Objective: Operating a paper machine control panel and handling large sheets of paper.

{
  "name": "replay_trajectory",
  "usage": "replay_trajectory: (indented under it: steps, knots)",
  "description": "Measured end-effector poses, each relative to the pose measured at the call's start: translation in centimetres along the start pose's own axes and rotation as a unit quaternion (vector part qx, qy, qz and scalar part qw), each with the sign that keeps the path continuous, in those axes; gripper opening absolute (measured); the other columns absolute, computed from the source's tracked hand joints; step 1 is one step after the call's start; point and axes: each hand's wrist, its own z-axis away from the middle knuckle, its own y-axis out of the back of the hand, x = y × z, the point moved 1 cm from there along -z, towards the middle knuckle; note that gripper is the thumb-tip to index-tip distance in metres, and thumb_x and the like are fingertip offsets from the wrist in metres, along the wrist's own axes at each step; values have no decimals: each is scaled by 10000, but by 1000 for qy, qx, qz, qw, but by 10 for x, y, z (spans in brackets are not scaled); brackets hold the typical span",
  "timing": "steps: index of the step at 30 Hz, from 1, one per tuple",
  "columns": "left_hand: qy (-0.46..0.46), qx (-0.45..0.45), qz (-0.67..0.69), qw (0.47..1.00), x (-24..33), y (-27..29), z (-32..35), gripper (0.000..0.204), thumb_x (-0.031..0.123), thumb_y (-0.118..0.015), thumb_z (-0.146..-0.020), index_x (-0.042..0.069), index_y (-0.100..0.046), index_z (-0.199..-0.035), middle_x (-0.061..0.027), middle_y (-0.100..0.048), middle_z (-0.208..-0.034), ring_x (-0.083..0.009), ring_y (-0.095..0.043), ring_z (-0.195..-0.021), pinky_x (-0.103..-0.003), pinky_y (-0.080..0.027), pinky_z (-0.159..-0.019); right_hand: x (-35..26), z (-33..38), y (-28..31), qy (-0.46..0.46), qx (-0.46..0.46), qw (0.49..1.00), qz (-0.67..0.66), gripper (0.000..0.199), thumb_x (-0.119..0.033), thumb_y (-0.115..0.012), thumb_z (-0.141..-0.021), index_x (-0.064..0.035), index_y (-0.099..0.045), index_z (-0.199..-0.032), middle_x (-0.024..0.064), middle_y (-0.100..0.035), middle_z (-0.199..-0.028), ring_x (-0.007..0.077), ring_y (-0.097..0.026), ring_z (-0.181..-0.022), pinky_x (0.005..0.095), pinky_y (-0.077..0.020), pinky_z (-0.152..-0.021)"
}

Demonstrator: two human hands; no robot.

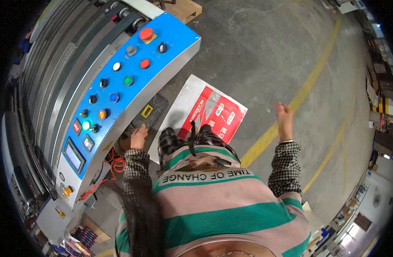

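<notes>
Beside the blue control panel [119, 81], we rest our left hand [139, 137], fingers curled, against the machine's grey side just under its buttons. Our right hand [284, 120] hangs open and empty over the concrete floor [265, 51]; a red-and-white printed sheet [205, 113] lies between both hands.

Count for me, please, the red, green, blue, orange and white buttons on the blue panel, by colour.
Red: 2
Green: 2
Blue: 1
Orange: 1
White: 1
Total: 7
</notes>
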Motion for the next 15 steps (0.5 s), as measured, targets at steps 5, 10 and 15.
replay_trajectory:
  steps: [5,10,15]
  knots:
    - [-81,3,-138,987,-2,-58,-55,412,310,-546,-829,-32,-569,-1057,-150,-604,-1005,-252,-547,-961,-336,-394,-826,-58,-34,-43,57,-203,978,4,344,-262,-520,-863,64,-585,-951,12,-592,-791,80,-487,-739,231,-392,-650]
    - [-294,-98,-294,904,105,-231,-16,350,335,-558,-800,16,-591,-941,-172,-610,-813,-277,-593,-773,-352,-453,-701,-114,-114,-31,109,-262,956,71,356,-262,-499,-875,73,-570,-971,41,-593,-799,91,-489,-755,241,-403,-694]
    - [-345,-266,-308,845,178,-370,-11,386,345,-489,-820,14,-572,-999,-163,-597,-977,-320,-551,-938,-394,-441,-796,-74,-213,6,31,-267,963,-16,272,-259,-495,-875,-13,-550,-771,-5,-542,-730,73,-476,-660,226,-378,-569]
